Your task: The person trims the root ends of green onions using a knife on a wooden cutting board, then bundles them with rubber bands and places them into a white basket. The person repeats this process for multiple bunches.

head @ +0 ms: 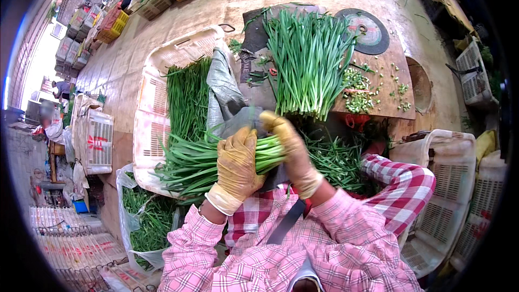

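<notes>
My left hand (238, 166), in a yellowed glove, is wrapped around a bunch of garlic chives (194, 162) held sideways over my lap. Its green leaves fan out to the left, and the pale stem ends point right. My right hand (288, 146), gloved too and blurred, is at those stem ends; how its fingers meet them is hard to see. A larger pile of chives (308, 61) lies ahead on a wooden board (389, 85), partly over a dark cloth. Left of it, a white plastic crate (152, 129) holds more chives (188, 97) beside a grey cloth (223, 85).
A cutting disc (362, 30) and chopped stem bits (357, 89) lie on the board. Loose leaves (336, 162) are heaped below it. A plastic bag of greens (148, 219) stands at lower left, a white crate (438, 194) at right. Stacked crates and people are farther left.
</notes>
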Available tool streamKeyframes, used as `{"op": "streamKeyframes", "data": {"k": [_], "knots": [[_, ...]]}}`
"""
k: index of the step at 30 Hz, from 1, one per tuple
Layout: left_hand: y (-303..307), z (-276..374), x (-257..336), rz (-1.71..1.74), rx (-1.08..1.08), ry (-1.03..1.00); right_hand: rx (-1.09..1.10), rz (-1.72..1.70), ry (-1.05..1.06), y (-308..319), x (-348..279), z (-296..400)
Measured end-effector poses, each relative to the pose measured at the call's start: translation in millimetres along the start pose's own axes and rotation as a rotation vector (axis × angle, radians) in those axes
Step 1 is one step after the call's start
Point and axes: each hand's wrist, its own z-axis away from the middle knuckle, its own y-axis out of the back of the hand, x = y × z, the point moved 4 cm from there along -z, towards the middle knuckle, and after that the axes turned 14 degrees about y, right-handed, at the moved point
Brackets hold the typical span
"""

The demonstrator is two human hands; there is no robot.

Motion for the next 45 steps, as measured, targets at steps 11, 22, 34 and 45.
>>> {"op": "streamKeyframes", "data": {"k": [11,22,34,45], "knots": [[1.5,1.8,-6.7,-0.088,-0.061,0.052,-0.960,1.754,0.417,-58.9,-78.2,-6.0],[-40.1,127.8,27.6,1.804,-1.135,0.488,-0.778,1.425,0.283,-40.6,-87.8,16.6],[-29.2,-32.3,62.2,2.250,-0.517,0.671,-0.338,0.852,0.080,27.4,-100.8,21.8],[-125.2,-165.5,2.1,1.043,-0.010,0.603,0.239,0.522,-0.219,115.9,-45.5,-89.2]]}}
